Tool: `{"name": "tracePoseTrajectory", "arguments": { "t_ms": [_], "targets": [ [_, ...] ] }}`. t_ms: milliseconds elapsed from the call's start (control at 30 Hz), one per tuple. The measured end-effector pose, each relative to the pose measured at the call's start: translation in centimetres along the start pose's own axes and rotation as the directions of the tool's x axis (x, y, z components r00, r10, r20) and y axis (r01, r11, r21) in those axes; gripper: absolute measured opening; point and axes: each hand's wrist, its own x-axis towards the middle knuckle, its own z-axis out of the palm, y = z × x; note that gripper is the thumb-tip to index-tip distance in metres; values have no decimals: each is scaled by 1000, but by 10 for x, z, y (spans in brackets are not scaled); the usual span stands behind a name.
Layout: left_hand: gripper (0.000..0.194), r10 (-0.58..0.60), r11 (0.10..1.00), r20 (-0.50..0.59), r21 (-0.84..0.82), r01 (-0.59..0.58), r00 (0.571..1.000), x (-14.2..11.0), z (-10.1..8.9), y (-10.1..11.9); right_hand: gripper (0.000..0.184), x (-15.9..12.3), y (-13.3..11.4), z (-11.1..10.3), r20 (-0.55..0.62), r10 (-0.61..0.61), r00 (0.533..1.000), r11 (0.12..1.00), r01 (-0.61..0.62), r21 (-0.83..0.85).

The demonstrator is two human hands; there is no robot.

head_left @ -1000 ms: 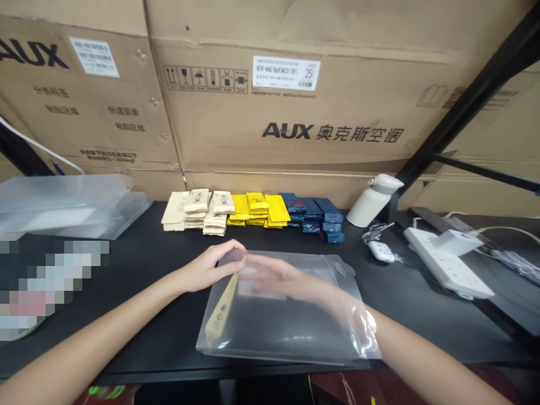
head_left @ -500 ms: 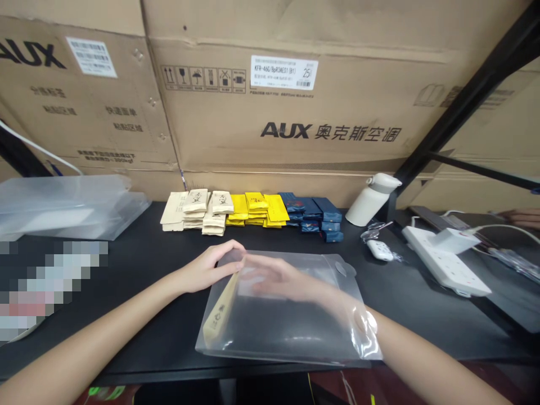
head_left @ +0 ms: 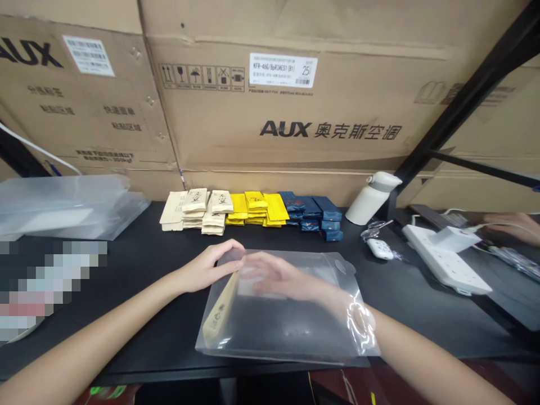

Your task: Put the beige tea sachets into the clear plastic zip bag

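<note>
A clear plastic document pouch lies on the black table in front of me. My left hand grips its far left edge, thumb and fingers closed around the corner. My right hand reaches inside the pouch from the right side, blurred through the plastic, with fingers stretched loosely toward that same corner. Inside, along the left edge, stands a cream paper packet with dark characters, its far end between my two hands. A pale rectangular patch shows under my right hand; what it is I cannot tell.
Behind the pouch sit rows of cream packets, yellow packets and dark blue packets. To the right are a white bottle, an earphone case and a power strip. More plastic pouches lie left. Another person's hand shows far right.
My right fingers have curled slightly inside the pouch, and its right flap has shifted a little left. My left hand stays put. The other person's hand has moved further into view.
</note>
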Motion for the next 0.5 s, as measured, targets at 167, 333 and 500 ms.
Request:
{"name": "tracePoseTrajectory", "arguments": {
  "t_ms": [167, 333, 500],
  "targets": [
    [26, -3, 1000, 1, 17, 3, 1000, 0, 0, 0, 57, -2, 0, -2, -18, 16, 1000, 998, -17, -56],
    [26, -7, 1000, 3, 28, 7, 1000, 0, 1, 1, 60, -2, 1, -5, -51, 50, 997, 989, -57, -137],
    [26, -6, 1000, 0, 31, 6, 1000, 0, 1, 1, 56, -1, 0, -4, -33, -2, 999, 978, -5, -207]
  ]
}}
